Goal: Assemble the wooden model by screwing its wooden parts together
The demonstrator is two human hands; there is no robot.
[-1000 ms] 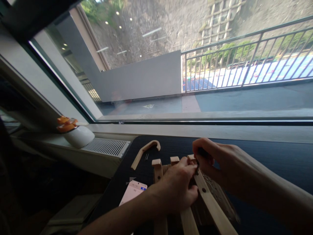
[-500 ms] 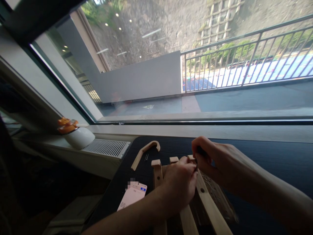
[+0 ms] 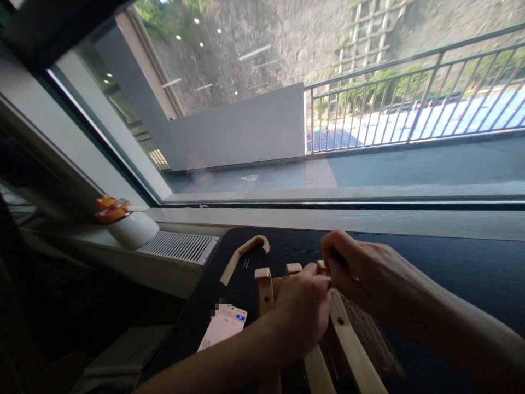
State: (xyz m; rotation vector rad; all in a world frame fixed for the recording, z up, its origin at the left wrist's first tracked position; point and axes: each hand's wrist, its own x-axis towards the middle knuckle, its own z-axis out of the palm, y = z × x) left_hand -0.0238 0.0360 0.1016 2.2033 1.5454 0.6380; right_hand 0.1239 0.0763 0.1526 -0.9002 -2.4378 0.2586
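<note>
Several pale wooden strips with curled ends lie side by side at the lower middle. A left strip (image 3: pixel 266 299) and a right strip (image 3: pixel 348 339) each show a dark round hole. My left hand (image 3: pixel 305 303) is closed over them, its fingertips pinched beside the right strip's upper end; what they grip is hidden. My right hand (image 3: pixel 348 260) is wrapped around a dark-handled tool (image 3: pixel 338 256) that looks like a screwdriver, mostly covered by the fingers. Its tip is hidden where both hands meet. Beneath the strips shows a brown, partly clear-wrapped piece (image 3: pixel 371 334).
A loose curved wooden piece (image 3: pixel 241 257) lies on the black table (image 3: pixel 430 262), with two thin metal pins or screws (image 3: pixel 246 264) beside it. A lit phone (image 3: pixel 223 325) lies left of my left forearm. Behind runs the window sill (image 3: pixel 287 218); a white-and-orange object (image 3: pixel 133 229) stands left.
Both hands keep nearly the same place and grip. My right hand has turned very slightly, and the view has shifted a little.
</note>
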